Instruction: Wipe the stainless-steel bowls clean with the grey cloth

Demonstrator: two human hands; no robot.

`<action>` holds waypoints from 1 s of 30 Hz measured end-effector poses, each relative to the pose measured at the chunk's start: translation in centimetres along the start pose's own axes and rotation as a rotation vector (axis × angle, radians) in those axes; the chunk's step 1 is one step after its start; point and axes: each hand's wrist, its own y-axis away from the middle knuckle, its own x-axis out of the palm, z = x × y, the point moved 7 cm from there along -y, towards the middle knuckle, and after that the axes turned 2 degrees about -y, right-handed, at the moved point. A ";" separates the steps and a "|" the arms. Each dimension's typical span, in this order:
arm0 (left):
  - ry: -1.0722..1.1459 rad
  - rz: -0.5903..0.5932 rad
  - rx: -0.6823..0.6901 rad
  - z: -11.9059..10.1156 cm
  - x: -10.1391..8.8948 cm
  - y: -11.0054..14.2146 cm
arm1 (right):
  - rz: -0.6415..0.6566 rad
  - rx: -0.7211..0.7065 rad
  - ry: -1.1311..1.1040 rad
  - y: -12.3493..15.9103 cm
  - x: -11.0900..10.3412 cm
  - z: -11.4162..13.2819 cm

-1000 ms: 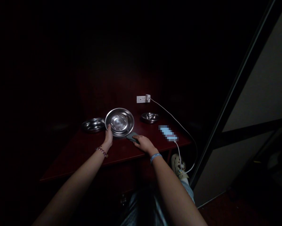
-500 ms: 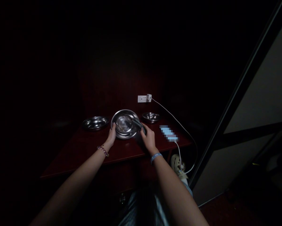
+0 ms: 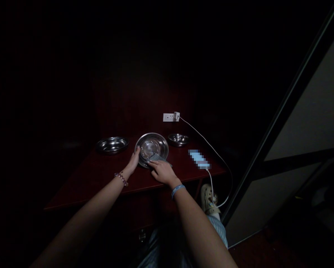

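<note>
We hold a shiny bowl point(image 3: 150, 143) in our left hand point(image 3: 132, 162), with the thumb clamped on its left rim; the other fingers are mostly hidden behind it. The bowl is tipped so its inside faces us, over the middle of the red table point(image 3: 105, 182). We can't tell if its bottom edge touches the table. Our right hand point(image 3: 163, 173) is on a gray cloth point(image 3: 161, 159) at the low front part of the bowl. Those fingers are stretched out over the cloth, and we can't tell if they pinch it. Left of the bowl sits a metal dish point(image 3: 112, 145), and behind it to the right sits a small bowl point(image 3: 178, 139).

We wear beads point(image 3: 121, 179) on our left wrist and a blue band point(image 3: 178, 190) on our right. The band has a pale mark, too small for us to read. Near the table's right side lies a blue thing point(image 3: 199, 159), blurred into squares, so any words on it are hidden. A white cord point(image 3: 208, 139) loops from it to a plug point(image 3: 176, 115) in the wall socket point(image 3: 168, 117)
</note>
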 end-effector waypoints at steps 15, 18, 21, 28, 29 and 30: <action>-0.255 0.055 0.069 -1.2 0.4 0.8 | -0.118 0.170 0.148 0.5 -0.6 -3.1; -0.230 0.088 0.094 -1.2 0.6 0.8 | -0.154 0.209 0.184 0.6 -0.8 -3.3; -0.223 0.085 0.084 -1.0 0.6 0.8 | -0.147 0.232 0.172 0.5 -0.4 -3.1; -0.164 0.079 0.046 0.0 1.0 0.7 | -0.155 0.234 -0.013 -0.1 1.3 -1.1; -0.149 0.085 0.044 0.1 1.1 0.7 | -0.151 0.238 -0.058 -0.2 1.5 -0.8; -0.135 0.094 0.043 0.2 1.2 0.7 | -0.143 0.241 -0.106 -0.4 1.7 -0.4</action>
